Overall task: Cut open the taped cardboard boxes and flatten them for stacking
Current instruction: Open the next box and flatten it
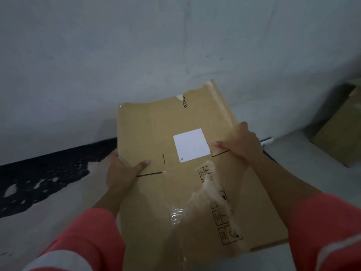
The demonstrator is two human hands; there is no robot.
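Note:
I hold a flattened brown cardboard box (pixel 170 192) in front of me, above the floor. It carries a white square label (pixel 191 145), black "pico" print near its far edge and torn clear tape along its lower half. My left hand (pixel 122 170) grips the box's left edge, thumb on top and fingers underneath. On the right edge my right hand (pixel 239 142) grips it the same way, thumb lying on the top face. Both arms wear pink-red sleeves.
A grey-white wall (pixel 136 55) rises just beyond the box. A black patchy strip (pixel 39 178) runs along the floor at the left. More brown cardboard boxes (pixel 340 133) stand at the right against the wall. The pale floor (pixel 48 222) shows at lower left.

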